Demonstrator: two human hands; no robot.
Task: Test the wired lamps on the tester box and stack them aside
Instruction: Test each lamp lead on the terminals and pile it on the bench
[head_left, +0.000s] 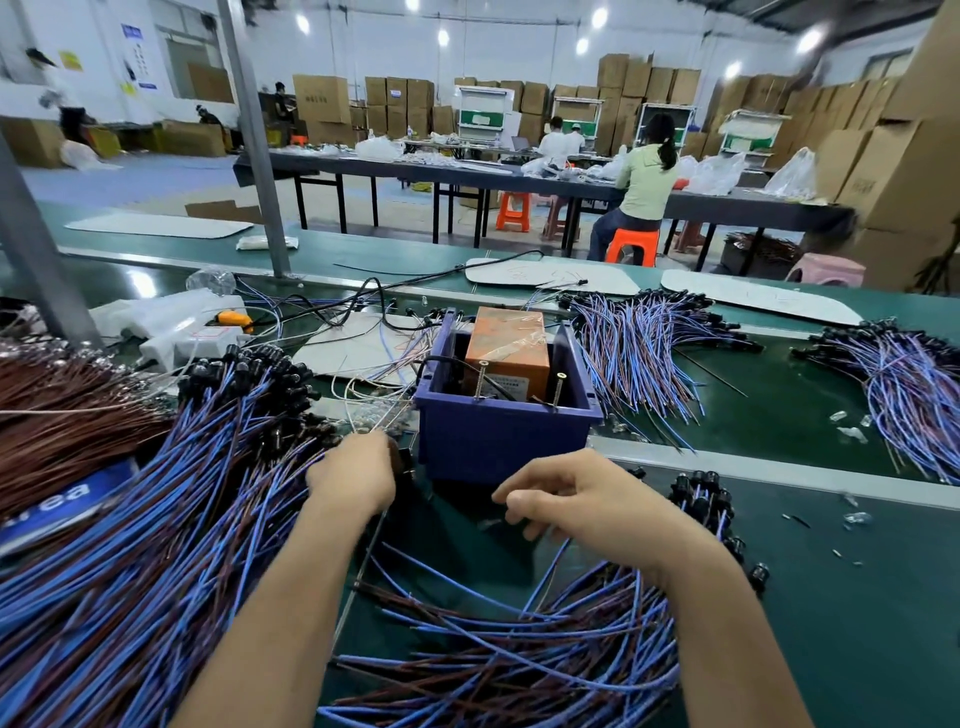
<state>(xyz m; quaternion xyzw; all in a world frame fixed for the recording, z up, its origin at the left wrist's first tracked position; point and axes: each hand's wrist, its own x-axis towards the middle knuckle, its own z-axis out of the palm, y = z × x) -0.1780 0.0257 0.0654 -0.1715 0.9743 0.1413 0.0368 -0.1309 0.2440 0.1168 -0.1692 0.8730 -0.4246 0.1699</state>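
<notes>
At my far left lies a brown wire bundle (62, 415), and beside it the big heap of wired lamps (208, 493) fans toward me, blue and brown leads with black heads at the far end. The heap covers the near left counter right to the picture's lower edge.

My left hand (353, 475) sits at the heap's right fringe, its back up and the fingers tucked under. A black lamp head shows just beside them, but I cannot tell whether they close on anything.

Just right of it stands the blue tester box (498, 441), open-topped, an orange block (506, 348) inside and two screws (480, 379) upright at its near rim. A small patch of bare green counter (457, 525) lies in front of the box, between my hands.

My right hand (561, 493) hovers near the box's front wall with the fingers curled. Blue leads come out beneath the palm; whether I grip them I cannot tell. Under that forearm a second stack of lamps (519, 649) loops across the counter.

Right of the box a metal edge strip (779, 470) runs out to the side. The green surface near my right arm is mostly open, with small clear bits scattered on it. Beyond the strip lie two more fanned lamp bundles (639, 343).
</notes>
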